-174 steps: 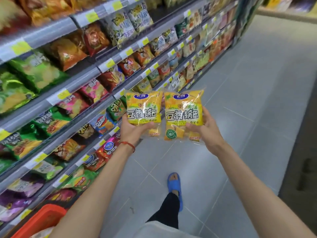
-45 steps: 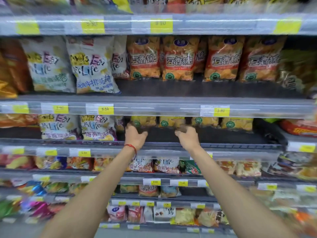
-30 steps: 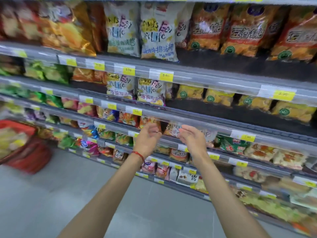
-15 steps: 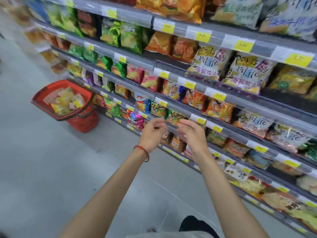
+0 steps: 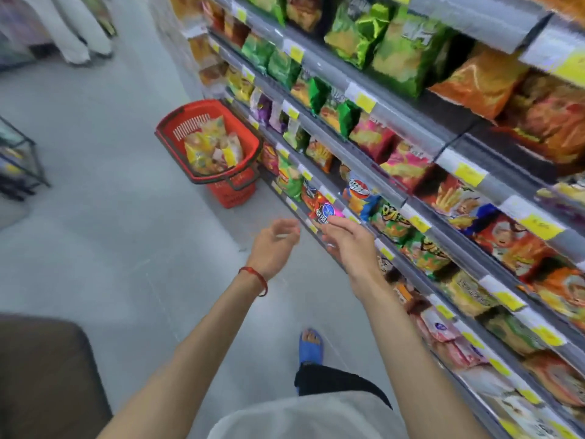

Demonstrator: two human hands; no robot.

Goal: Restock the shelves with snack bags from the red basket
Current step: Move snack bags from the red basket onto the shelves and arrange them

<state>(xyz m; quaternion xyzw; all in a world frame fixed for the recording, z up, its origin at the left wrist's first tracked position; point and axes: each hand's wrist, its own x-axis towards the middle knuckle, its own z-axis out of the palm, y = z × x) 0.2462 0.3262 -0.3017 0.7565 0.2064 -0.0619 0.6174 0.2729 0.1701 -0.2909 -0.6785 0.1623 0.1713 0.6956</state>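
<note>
Motion-blurred shelf bags (image 5: 408,163) and price tags (image 5: 470,174), print unreadable

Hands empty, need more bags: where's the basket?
The basket sits on the floor, left of centre in the head view, beside the shelves' bottom row.

We find the basket (image 5: 232,192) on the floor (image 5: 95,223), snack bags (image 5: 205,147) in it, the shelves (image 5: 397,120) just to its right.
</note>
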